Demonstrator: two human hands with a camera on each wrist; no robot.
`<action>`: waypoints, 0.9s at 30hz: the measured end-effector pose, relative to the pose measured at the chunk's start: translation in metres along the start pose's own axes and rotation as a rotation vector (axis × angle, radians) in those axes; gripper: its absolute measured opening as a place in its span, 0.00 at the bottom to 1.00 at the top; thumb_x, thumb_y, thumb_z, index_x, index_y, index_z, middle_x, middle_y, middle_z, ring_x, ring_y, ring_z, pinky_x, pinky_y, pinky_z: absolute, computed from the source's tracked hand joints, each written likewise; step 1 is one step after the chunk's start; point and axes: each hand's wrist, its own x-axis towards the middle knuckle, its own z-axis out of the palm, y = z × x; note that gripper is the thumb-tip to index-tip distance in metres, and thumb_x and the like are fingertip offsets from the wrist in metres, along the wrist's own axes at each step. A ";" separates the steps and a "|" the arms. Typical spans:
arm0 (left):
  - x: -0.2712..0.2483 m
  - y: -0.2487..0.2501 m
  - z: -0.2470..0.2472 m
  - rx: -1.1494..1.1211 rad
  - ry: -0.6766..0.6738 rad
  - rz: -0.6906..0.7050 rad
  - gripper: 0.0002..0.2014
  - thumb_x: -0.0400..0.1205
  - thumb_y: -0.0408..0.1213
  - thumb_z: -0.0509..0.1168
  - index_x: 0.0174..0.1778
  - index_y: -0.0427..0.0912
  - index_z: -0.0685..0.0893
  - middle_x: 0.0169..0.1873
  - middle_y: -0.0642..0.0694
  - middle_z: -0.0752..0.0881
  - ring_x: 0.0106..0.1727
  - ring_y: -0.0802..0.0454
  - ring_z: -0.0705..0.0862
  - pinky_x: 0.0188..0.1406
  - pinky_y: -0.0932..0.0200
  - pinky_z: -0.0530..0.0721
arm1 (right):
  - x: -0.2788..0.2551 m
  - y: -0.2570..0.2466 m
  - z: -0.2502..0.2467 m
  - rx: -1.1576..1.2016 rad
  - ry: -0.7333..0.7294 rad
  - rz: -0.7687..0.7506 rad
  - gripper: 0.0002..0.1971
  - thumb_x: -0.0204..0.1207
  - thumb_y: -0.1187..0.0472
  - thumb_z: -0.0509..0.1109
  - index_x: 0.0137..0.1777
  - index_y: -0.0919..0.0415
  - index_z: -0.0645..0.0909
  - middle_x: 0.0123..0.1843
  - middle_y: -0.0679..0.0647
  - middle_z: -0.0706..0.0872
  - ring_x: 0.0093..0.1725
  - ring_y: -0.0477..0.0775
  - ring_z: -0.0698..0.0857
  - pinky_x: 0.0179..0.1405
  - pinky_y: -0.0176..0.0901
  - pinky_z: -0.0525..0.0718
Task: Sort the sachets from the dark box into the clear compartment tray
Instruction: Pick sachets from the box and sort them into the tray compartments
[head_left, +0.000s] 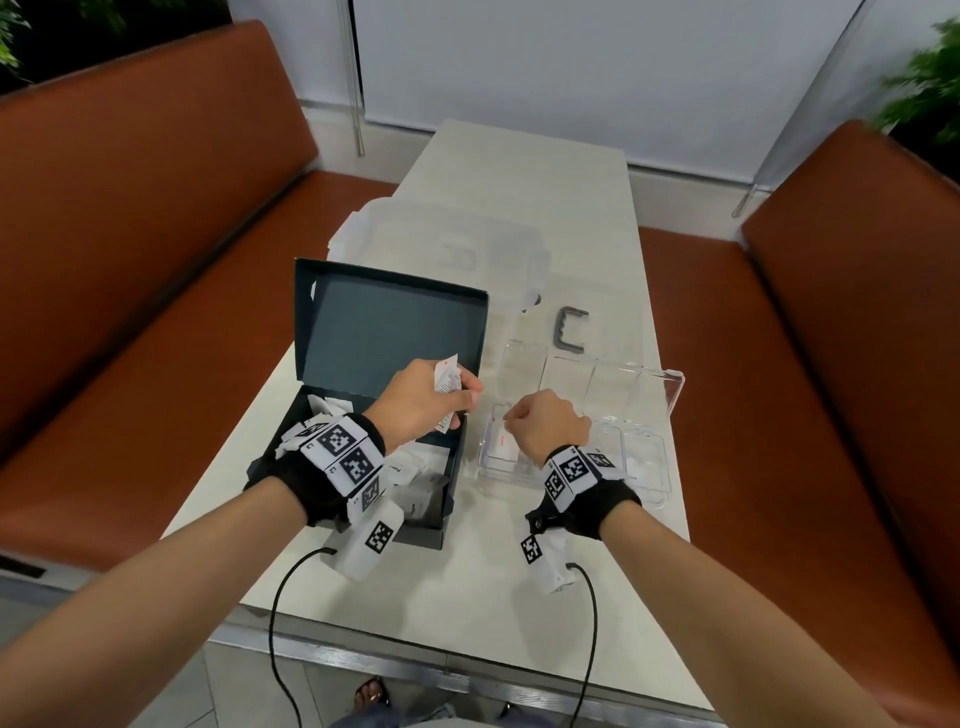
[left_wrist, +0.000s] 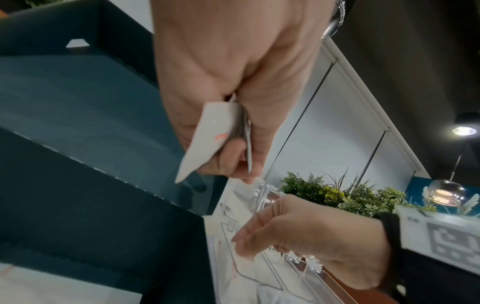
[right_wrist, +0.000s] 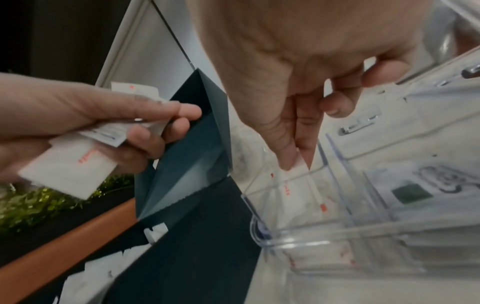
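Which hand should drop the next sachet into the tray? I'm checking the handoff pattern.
Right hand, probably: it is over the clear tray, at the near-left compartment. The left hand holds spare sachets over the dark box.

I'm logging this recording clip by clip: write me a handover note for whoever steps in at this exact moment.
Left hand: grips a bunch of white sachets above the open dark box.
Right hand: pinches one sachet, lowering it into the near-left compartment of the clear tray.
Done: at least one red-printed sachet lies in that compartment.
Left: place the pinched sachet, sort the left hand's bunch, then the loose sachets still in the box. Most other compartments look empty, though the clear plastic makes that hard to judge.
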 end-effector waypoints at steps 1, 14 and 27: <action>0.000 0.000 -0.001 0.004 0.001 -0.003 0.05 0.79 0.32 0.70 0.49 0.38 0.88 0.40 0.44 0.89 0.27 0.54 0.82 0.29 0.67 0.81 | 0.000 0.000 0.002 -0.044 -0.001 -0.004 0.10 0.78 0.56 0.65 0.51 0.49 0.88 0.49 0.50 0.90 0.55 0.57 0.84 0.63 0.54 0.68; -0.003 -0.001 -0.003 -0.027 -0.010 -0.013 0.06 0.80 0.31 0.70 0.51 0.36 0.88 0.43 0.40 0.89 0.29 0.52 0.82 0.28 0.67 0.80 | 0.004 -0.001 0.007 -0.572 -0.210 -0.226 0.23 0.75 0.36 0.67 0.65 0.45 0.79 0.61 0.49 0.84 0.68 0.57 0.75 0.70 0.60 0.61; 0.000 0.001 0.000 -0.046 -0.012 -0.018 0.07 0.79 0.30 0.70 0.51 0.35 0.88 0.42 0.40 0.88 0.29 0.52 0.82 0.29 0.67 0.80 | 0.006 -0.002 0.002 -0.551 -0.244 -0.221 0.22 0.71 0.34 0.69 0.60 0.44 0.80 0.59 0.47 0.84 0.66 0.57 0.75 0.70 0.63 0.60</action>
